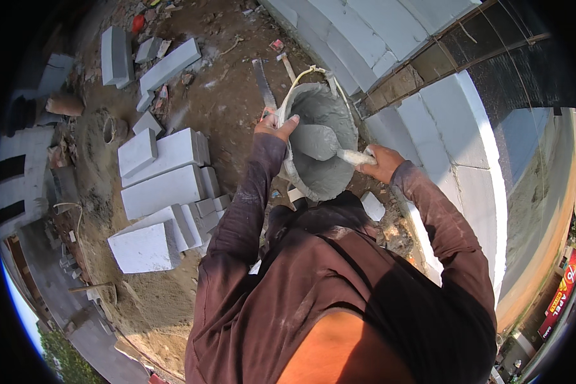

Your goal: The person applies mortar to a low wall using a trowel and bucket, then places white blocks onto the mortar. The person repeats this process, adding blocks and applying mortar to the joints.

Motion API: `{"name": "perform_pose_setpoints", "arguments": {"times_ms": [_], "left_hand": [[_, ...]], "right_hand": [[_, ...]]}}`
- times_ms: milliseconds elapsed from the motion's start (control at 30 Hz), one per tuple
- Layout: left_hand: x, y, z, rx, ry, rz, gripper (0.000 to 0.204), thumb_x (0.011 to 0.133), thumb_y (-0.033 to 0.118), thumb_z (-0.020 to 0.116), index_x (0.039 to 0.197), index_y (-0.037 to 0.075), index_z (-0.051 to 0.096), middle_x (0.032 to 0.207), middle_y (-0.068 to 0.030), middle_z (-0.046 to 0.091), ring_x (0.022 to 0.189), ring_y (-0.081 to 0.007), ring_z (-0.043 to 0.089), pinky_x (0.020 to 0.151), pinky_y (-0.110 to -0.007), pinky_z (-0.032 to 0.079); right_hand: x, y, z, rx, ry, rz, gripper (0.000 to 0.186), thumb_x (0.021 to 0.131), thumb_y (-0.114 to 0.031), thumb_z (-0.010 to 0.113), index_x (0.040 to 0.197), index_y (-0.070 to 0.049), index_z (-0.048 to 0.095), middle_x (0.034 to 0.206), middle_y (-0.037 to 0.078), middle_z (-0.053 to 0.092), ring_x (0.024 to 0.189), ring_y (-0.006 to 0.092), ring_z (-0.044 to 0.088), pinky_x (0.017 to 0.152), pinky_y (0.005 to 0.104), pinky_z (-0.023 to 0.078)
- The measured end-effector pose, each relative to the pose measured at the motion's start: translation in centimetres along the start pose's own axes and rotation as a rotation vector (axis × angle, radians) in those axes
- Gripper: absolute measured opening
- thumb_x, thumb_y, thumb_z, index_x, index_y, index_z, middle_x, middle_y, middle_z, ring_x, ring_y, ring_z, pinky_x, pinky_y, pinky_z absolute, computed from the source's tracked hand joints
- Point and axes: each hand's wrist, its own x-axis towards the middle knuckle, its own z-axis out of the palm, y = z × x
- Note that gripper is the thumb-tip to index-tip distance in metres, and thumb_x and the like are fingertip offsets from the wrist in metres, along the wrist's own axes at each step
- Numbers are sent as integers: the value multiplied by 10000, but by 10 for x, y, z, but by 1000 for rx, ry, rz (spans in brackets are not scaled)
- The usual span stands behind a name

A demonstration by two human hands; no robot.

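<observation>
A mortar-caked bucket (293, 168) with a pale bail handle stands in front of me, lined inside with wet grey mortar (325, 105). My left hand (274, 126) grips its left rim, thumb over the edge and fingers outside. Closed around a whitish handle, my right hand (383, 163) holds a trowel (318, 142); the mortar-coated blade reaches into the bucket. Just beyond my left hand lies a hand saw (263, 83) on the dirt. A hammer (288, 66) with a light wooden handle rests behind the bucket, partly hidden by it.
Several white lightweight blocks (163, 192) are stacked to my left, with more blocks (169, 65) farther off. A block wall (457, 134) runs close along my right side. Rubble and an orange-red object (138, 24) lie at the far left.
</observation>
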Motion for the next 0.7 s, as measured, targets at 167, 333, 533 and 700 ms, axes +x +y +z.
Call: {"name": "perform_pose_setpoints", "arguments": {"times_ms": [167, 333, 533, 700], "left_hand": [[18, 17, -7, 222, -93, -17, 407, 779, 394, 656, 838, 2, 565, 666, -49, 529, 575, -130, 497, 540, -302, 408], [31, 30, 3, 294, -197, -34, 478, 782, 432, 622, 909, -28, 596, 719, -114, 600, 644, -171, 566, 612, -335, 453], [21, 19, -2, 512, -59, 183, 392, 781, 390, 630, 765, 3, 567, 664, -74, 568, 619, -144, 537, 607, -313, 442], [22, 0, 4, 271, -8, 261, 391, 771, 350, 673, 618, 56, 465, 561, 13, 447, 530, -81, 398, 490, -273, 346]], "right_hand": [[12, -43, -52, -664, 348, -267, 392, 745, -197, 617, 1079, -38, 486, 1032, 165, 473, 872, 295, 568, 679, 379, 487], [56, -49, -44, -729, 244, -93, 248, 820, -89, 489, 1068, -85, 493, 999, 154, 514, 821, 298, 609, 659, 396, 497], [47, -33, 50, -479, 77, 172, 408, 777, -140, 535, 1169, -60, 457, 927, 185, 590, 827, 332, 613, 692, 426, 488], [3, -45, 74, -126, -204, 192, 421, 782, -224, 533, 1134, 4, 496, 1007, 240, 595, 952, 356, 587, 797, 440, 466]]}}
